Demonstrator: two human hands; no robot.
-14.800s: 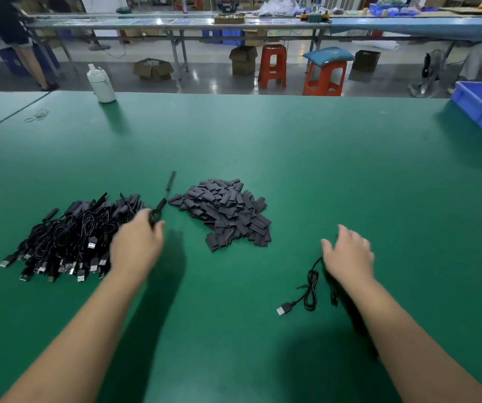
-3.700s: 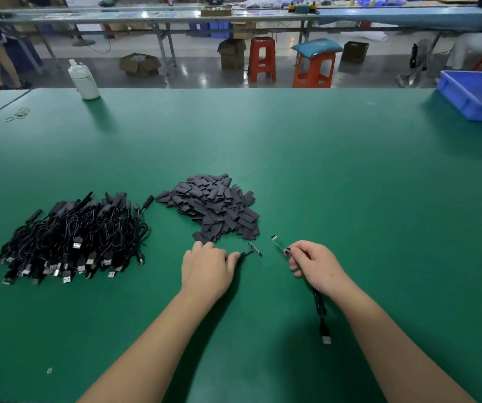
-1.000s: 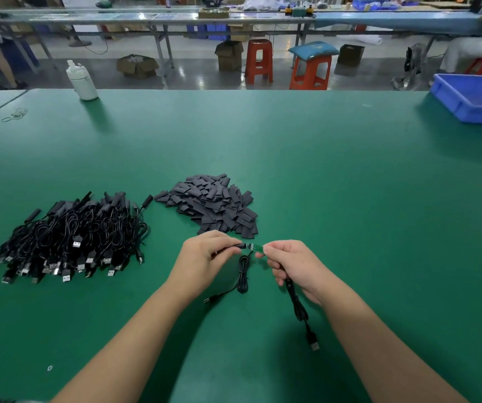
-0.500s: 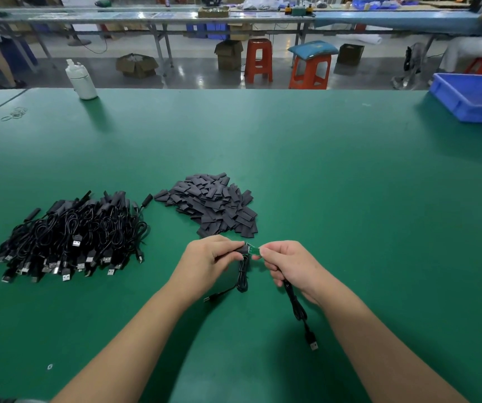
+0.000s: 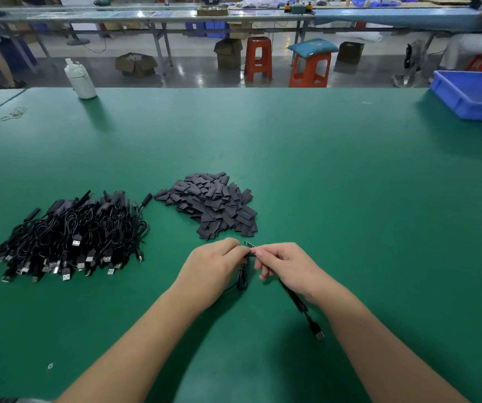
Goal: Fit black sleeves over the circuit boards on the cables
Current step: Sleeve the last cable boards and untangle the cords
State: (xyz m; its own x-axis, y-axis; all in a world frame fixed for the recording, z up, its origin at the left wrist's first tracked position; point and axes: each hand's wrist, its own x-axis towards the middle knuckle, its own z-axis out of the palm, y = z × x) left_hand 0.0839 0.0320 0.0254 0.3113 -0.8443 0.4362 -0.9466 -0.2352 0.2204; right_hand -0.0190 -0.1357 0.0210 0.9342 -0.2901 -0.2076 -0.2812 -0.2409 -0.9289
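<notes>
Matt surfaces, small metal glints

Table (image 5: pixel 321 175) under both hands: matt green mat. Sleeves pile (image 5: pixel 213 203) beyond left hand: dull black, flat. Cable heap (image 5: pixel 71 234) far left of it: black plastic sheen, shiny metal plugs.

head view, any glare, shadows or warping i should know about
Head view: wide-angle bend curves the green table edges; soft arm shadows fall below the left hand and right hand; glare on the far floor; the small board pinched between them is too small to read.

Even, fairly bright overhead light falls on the green table (image 5: pixel 321 170). Soft shadows lie under both forearms at its near edge. The floor (image 5: pixel 193 68) beyond shows glare. Wide-angle distortion bows the far edge; the background looks slightly soft.
</notes>
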